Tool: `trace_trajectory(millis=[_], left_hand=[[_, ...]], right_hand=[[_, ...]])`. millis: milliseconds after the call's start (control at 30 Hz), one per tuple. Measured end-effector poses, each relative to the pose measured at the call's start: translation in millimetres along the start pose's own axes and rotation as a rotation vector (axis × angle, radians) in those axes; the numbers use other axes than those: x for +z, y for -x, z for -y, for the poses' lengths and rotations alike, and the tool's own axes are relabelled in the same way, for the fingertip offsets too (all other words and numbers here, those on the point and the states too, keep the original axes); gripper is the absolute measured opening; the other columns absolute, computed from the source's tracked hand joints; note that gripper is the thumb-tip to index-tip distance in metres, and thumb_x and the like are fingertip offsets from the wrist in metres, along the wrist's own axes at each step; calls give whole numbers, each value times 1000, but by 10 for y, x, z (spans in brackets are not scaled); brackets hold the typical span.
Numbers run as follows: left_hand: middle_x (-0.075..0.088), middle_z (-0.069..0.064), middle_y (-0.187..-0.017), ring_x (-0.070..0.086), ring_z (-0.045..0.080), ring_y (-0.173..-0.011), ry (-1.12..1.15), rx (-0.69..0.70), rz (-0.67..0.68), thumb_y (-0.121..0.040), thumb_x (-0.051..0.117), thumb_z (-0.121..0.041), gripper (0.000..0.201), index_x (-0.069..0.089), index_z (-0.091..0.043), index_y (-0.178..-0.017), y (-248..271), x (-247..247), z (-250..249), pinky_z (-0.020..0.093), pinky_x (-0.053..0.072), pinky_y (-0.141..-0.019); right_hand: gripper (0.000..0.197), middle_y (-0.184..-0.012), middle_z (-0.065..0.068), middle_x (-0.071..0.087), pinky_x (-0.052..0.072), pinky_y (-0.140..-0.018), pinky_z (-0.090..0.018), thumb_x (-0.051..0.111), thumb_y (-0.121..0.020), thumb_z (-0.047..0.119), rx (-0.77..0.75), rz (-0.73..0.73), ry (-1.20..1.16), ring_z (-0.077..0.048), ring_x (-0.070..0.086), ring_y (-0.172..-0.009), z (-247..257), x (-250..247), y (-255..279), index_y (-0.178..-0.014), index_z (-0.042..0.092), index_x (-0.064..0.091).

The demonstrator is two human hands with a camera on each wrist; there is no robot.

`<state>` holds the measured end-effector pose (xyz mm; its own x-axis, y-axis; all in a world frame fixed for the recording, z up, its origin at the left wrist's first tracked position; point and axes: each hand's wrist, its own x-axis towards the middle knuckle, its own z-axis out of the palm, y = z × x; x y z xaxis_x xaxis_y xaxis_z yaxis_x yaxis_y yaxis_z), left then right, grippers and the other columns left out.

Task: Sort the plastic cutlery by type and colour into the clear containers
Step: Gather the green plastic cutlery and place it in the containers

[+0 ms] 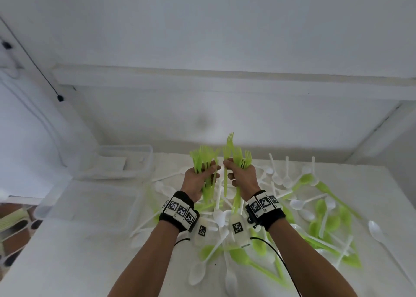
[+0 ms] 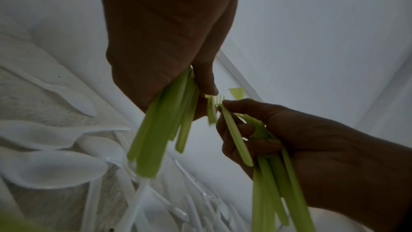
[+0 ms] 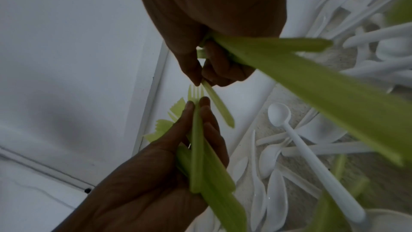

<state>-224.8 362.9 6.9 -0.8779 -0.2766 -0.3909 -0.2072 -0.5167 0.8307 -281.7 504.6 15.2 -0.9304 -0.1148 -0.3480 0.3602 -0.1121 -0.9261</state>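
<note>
Head view shows the left hand point(image 1: 199, 179) and right hand point(image 1: 242, 176) each gripping a bunch of green forks point(image 1: 203, 161) above the table point(image 1: 90, 240), light, stiff, slippery plastic, best held round the handles.

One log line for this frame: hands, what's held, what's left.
left hand: grips green forks | right hand: grips green forks | left on table: white and green spoons | containers: unfilled

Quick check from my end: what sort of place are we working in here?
Probably a plain indoor sorting bench, not a kitchen: a white table against bare white walls, clear containers at the back left, and loose white spoons and green spoons heaped on it.
</note>
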Motion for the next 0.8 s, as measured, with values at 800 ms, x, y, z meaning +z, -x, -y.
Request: trace_trajectory(millis=[800], left_hand=[[60,5,-90,58,19,-61,-14,-165,139,-101,60,-17,27,61,-6,-125,158,218,97,26,45,-48]], right_hand=[[29,-86,-5,64,27,-37,-20,87,-78,21,198,169,-45,-10,38,-49,-3,-277,-104,-101,6,77]])
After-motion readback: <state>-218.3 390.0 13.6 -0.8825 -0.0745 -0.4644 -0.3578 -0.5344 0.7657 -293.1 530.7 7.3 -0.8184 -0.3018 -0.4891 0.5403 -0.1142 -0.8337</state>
